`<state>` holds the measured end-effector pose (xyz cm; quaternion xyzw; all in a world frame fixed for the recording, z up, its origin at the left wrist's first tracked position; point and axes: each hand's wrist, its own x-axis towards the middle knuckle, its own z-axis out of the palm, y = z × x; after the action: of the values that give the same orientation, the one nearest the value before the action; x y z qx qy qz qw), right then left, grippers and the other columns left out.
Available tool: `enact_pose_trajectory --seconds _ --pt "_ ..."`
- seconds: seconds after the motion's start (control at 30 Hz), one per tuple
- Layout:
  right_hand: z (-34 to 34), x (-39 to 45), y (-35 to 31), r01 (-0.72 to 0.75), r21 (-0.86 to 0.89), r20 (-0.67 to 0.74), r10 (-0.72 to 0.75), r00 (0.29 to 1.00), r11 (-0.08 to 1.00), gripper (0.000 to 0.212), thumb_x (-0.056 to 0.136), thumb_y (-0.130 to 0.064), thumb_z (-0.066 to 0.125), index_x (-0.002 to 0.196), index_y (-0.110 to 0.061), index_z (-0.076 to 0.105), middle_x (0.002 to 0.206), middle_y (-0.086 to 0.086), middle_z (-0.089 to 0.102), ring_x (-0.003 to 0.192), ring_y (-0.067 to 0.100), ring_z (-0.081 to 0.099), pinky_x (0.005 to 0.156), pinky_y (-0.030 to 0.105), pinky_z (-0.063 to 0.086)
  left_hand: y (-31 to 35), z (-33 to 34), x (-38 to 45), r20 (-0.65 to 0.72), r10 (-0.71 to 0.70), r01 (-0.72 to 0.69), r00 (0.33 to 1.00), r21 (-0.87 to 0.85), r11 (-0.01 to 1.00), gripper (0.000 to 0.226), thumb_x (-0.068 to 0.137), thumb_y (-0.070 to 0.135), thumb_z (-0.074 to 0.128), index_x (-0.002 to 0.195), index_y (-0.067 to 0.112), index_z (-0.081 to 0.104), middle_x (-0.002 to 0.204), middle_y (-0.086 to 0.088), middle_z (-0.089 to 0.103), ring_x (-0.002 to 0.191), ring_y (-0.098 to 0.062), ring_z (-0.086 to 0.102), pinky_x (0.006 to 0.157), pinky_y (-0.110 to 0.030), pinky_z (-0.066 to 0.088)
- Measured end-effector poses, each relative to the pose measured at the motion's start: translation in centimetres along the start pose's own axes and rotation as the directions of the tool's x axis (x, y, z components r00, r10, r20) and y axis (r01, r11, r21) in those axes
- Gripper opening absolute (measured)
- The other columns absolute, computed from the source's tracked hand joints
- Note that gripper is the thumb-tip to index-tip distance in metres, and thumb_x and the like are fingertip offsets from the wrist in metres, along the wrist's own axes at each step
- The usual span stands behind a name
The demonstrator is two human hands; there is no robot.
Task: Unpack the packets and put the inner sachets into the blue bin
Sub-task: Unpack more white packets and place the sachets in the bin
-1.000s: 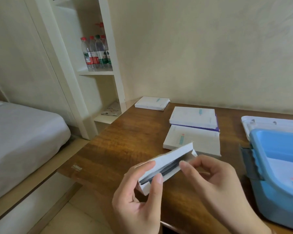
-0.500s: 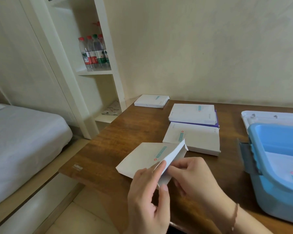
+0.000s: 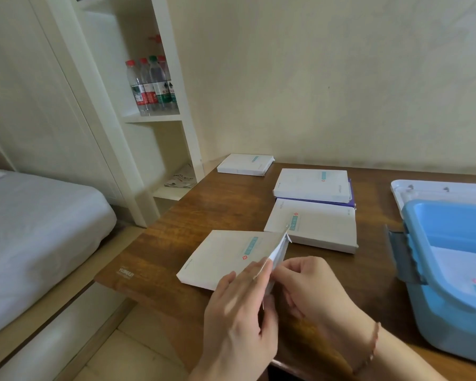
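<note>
Packet [image 3: 226, 257] work first: your left hand [image 3: 239, 320] holds the open end of the flat white carton, fingers laid along its lifted flap [image 3: 272, 243], while your right hand [image 3: 308, 287] pinches at the mouth just beside them, thumb and fingers curled in on what looks like the sachet's edge. Keep the left steady and, I'd judge, draw the sachet straight out along the carton's length rather than upward, so the thin card doesn't tear or buckle. The carton is matte paperboard, slim and rectangular, with a teal stripe and small red mark; its far end rests on the glossy wooden table [image 3: 176, 215]. Beyond your fingertips lie three more packets [image 3: 313, 226], two overlapping. Off to the right of your right hand sits the blue bin [image 3: 423, 312], smooth plastic with rounded corners, a pale sachet [image 3: 462, 268] already inside.
</note>
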<state>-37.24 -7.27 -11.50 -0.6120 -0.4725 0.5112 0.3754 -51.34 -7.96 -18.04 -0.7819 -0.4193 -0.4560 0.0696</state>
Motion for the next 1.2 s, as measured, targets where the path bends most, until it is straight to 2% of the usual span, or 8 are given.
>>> enact_pose_trajectory --seconds 0.2,0.37,0.57,0.73,0.9,0.97,1.1,1.2 --pt "-2.0 -0.3 1.1 -0.137 0.061 -0.055 0.140 0.989 0.989 0.020 0.093 -0.010 0.047 0.082 -0.007 0.063 0.053 0.008 0.046 0.038 0.017 0.039 0.038 0.021 0.025 -2.4 -0.3 -0.5 0.117 -0.054 0.053 0.992 0.009 0.999 0.067 0.075 0.042 0.073 0.137 0.026 0.050 0.132 0.010 0.060 0.124 0.001 0.047 0.103 -0.035 0.041" --pt "-2.0 0.2 1.0 -0.181 0.009 -0.047 0.181 0.982 0.983 0.024 0.095 -0.034 0.060 0.098 -0.011 0.063 0.083 0.012 0.072 0.054 0.023 0.068 0.043 0.027 0.047 -2.7 0.7 -1.1 0.050 -0.080 0.081 0.996 -0.007 0.997 0.059 0.076 0.034 0.074 0.131 0.027 0.054 0.130 0.016 0.053 0.126 0.005 0.041 0.104 -0.042 0.037" --pt "-2.9 -0.8 1.7 -0.135 0.054 -0.123 0.141 0.982 0.989 0.012 0.098 -0.020 0.056 0.109 -0.017 0.058 0.096 0.006 0.071 0.065 0.020 0.074 0.056 0.036 0.062 -3.6 0.3 -0.6 0.107 -0.138 0.140 0.985 -0.011 0.990 0.045 0.076 0.035 0.072 0.120 0.030 0.066 0.132 0.019 0.051 0.124 0.003 0.048 0.103 -0.050 0.043" --pt "-3.9 -3.6 2.2 0.062 -0.009 -0.204 -0.063 0.977 0.998 0.020 0.097 -0.022 0.056 0.113 -0.034 0.058 0.110 -0.006 0.065 0.092 0.014 0.066 0.058 0.034 0.062 -4.2 -1.0 -0.3 0.165 -0.154 0.185 0.974 -0.189 0.964 0.009 0.080 0.041 0.067 0.082 0.037 0.074 0.136 0.024 0.055 0.135 -0.008 0.044 0.106 -0.061 0.039" --pt "-5.6 -6.5 0.9 0.303 -0.108 -0.100 -0.314 0.944 0.947 0.014 0.097 -0.026 0.052 0.093 -0.030 0.066 0.095 -0.010 0.070 0.085 0.008 0.064 0.056 0.018 0.053 1.0 -4.4 7.2 0.219 -0.029 0.119 0.975 -0.408 0.905 0.027 0.081 0.049 0.062 0.102 0.035 0.070 0.130 0.025 0.059 0.128 -0.004 0.051 0.098 -0.022 0.046" --pt "-6.5 -7.8 0.1 0.374 -0.124 -0.058 -0.383 0.922 0.919 0.023 0.096 -0.030 0.049 0.081 -0.025 0.066 0.081 -0.007 0.069 0.071 0.006 0.058 0.052 0.017 0.042 3.1 -4.9 12.1 0.520 0.049 0.254 0.853 -0.495 0.831 0.048 0.078 0.052 0.066 0.124 0.042 0.057 0.132 0.026 0.057 0.125 -0.002 0.052 0.096 -0.017 0.045" --pt "-8.8 -9.9 -0.7 0.464 -0.046 -0.099 -0.466 0.879 0.885 0.018 0.081 -0.029 0.051 0.079 -0.016 0.063 0.070 0.011 0.060 0.064 0.011 0.049 0.058 0.031 0.037 6.2 -3.3 19.4 0.894 0.284 0.565 0.346 -0.441 0.698 0.039 0.085 0.025 0.072 0.122 0.022 0.062 0.115 -0.007 0.071 0.103 -0.020 0.068 0.085 -0.039 0.056" --pt "-10.7 -11.2 -0.4 0.468 0.071 -0.177 -0.451 0.875 0.881 0.026 0.079 -0.040 0.057 0.081 -0.015 0.065 0.072 0.017 0.062 0.064 0.017 0.051 0.060 0.032 0.038 8.2 -1.7 20.5 0.842 0.390 0.534 0.373 -0.538 0.652 0.016 0.084 0.010 0.071 0.098 0.016 0.075 0.090 -0.004 0.074 0.083 -0.019 0.070 0.074 -0.036 0.055"
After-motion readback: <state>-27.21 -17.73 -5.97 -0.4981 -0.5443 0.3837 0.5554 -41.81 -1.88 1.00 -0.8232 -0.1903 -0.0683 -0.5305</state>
